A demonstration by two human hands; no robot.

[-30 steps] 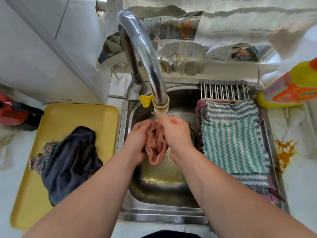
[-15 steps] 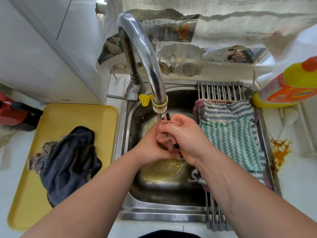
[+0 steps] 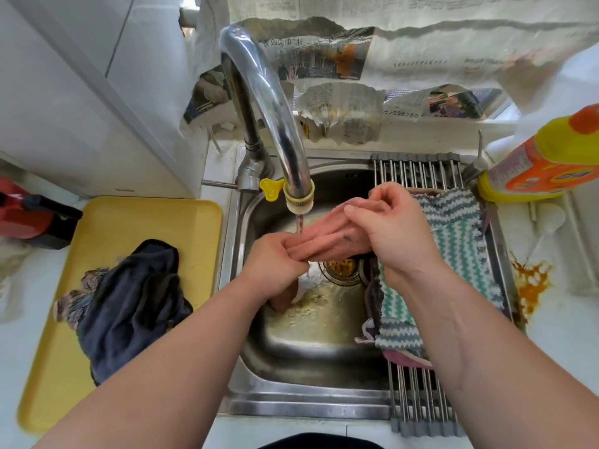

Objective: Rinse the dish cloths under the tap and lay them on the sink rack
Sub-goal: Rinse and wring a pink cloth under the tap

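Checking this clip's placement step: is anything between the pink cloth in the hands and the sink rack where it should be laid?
Nothing blocks the way. The pink cloth, held by the left hand and right hand, is beside the sink rack. A zigzag cloth already covers most of the rack; bare bars remain at both ends.

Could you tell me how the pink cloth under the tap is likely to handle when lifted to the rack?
Probably floppy: the pink cloth sags between the left hand and right hand. Water is running on it, so likely heavy and dripping.
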